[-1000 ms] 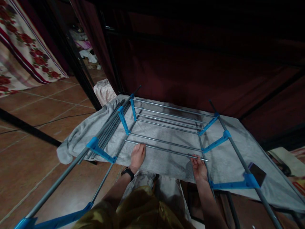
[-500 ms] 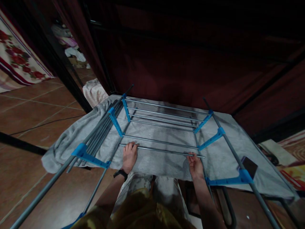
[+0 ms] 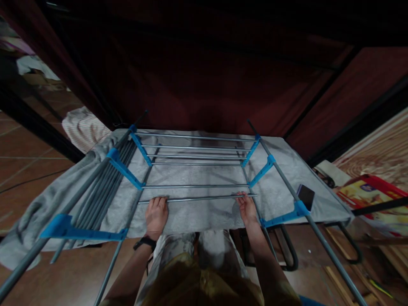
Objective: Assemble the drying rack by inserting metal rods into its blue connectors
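Observation:
A grey metal drying rack (image 3: pixel 194 158) with blue plastic joints lies partly assembled over a grey towel (image 3: pixel 197 212) spread on a low surface. My left hand (image 3: pixel 156 214) and my right hand (image 3: pixel 246 207) both grip a loose thin metal rod (image 3: pixel 197 198), one near each end. The rod lies level just in front of the rack's nearest fitted rail (image 3: pixel 194 186). A black wristband (image 3: pixel 145 242) sits on my left wrist. Several spare rods (image 3: pixel 98 191) lie bundled along the rack's left side.
A dark phone (image 3: pixel 306 196) rests on the towel by the right rail. Dark red fabric panels rise behind. Tiled floor and a striped cloth (image 3: pixel 81 127) lie to the left. A red and yellow box (image 3: pixel 366 195) sits at the right.
The view has swung to the right. Both hands keep hold of the rod, which has turned from a slant to level before the rack.

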`<action>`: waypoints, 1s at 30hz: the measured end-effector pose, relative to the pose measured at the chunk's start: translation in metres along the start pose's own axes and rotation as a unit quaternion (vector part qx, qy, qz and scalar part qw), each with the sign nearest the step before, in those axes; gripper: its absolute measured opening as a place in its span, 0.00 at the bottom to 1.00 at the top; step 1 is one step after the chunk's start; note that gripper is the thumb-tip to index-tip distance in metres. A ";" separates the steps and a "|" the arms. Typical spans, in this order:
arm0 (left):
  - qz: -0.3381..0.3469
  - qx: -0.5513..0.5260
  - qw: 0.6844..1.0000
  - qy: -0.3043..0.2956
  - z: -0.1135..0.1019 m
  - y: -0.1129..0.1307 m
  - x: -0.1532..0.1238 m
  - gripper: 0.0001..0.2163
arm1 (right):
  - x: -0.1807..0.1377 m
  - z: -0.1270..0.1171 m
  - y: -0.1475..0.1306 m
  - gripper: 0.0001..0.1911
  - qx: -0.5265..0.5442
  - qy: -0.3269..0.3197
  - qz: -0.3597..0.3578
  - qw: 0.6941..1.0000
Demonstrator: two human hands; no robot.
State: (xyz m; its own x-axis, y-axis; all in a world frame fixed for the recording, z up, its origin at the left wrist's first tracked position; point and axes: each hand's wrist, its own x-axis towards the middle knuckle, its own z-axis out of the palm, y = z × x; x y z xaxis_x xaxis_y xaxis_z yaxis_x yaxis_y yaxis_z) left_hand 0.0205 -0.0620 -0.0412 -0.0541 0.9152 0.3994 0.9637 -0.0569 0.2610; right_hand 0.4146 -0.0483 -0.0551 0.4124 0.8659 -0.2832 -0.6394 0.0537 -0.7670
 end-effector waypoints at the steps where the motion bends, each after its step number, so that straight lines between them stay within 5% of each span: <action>1: 0.003 -0.002 1.000 0.000 0.001 0.000 0.000 0.15 | 0.000 0.000 0.000 0.09 0.001 0.000 0.002 1.000; 30: -0.007 -0.021 1.000 -0.012 -0.003 -0.002 0.005 0.14 | 0.003 -0.004 0.002 0.08 0.005 -0.014 0.011 1.000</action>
State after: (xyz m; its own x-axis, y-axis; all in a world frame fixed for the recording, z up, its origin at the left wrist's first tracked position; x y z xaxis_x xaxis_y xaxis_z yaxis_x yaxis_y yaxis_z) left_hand 0.0179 -0.0591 -0.0367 -0.0607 0.9250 0.3750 0.9509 -0.0606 0.3035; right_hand 0.4174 -0.0472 -0.0594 0.3803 0.8805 -0.2828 -0.6542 0.0399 -0.7553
